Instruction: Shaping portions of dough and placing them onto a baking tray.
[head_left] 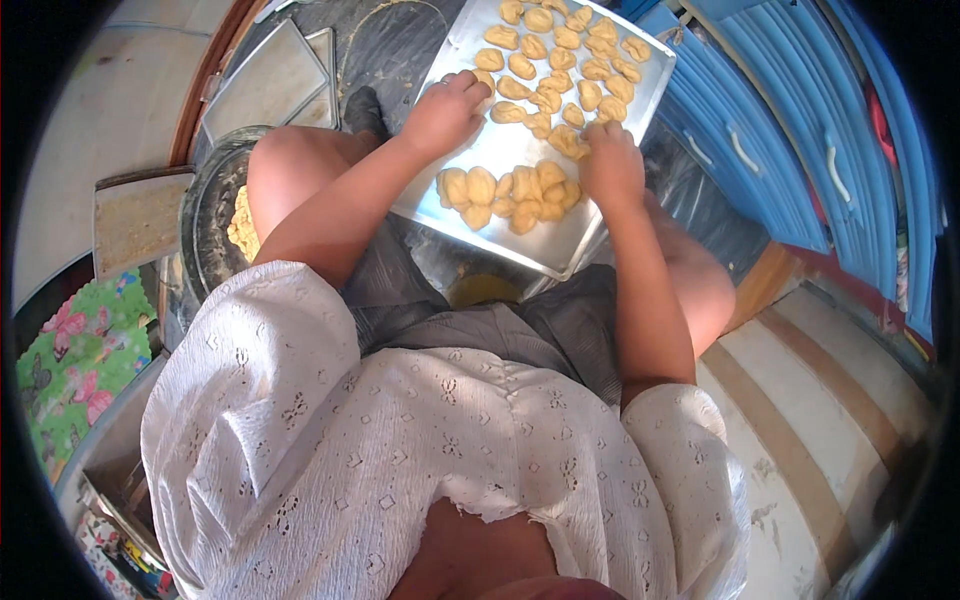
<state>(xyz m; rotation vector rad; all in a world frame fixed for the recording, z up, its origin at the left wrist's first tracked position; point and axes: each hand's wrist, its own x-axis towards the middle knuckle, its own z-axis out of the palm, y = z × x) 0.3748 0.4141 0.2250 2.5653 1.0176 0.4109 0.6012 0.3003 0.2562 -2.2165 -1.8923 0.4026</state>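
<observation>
A silver metal tray (540, 250) lies tilted in front of me between my knees. Rows of small yellow dough pieces (520, 66) cover its far part, and a clump of dough pieces (525, 195) sits closer to me. At the tray's left edge, my left hand (445, 115) has its fingers curled round a dough piece (484, 82) at the end of a row. Across from it, my right hand (612, 168) is closed at a twisted dough piece (568, 142) in the nearest row; the palm side is hidden.
On my left, a dark round basin (200, 225) holds more yellow dough (242, 228) beside my knee. Empty flat trays (270, 80) lean beyond it. Blue slatted doors (770, 110) with white handles stand at the right, near the tray's corner.
</observation>
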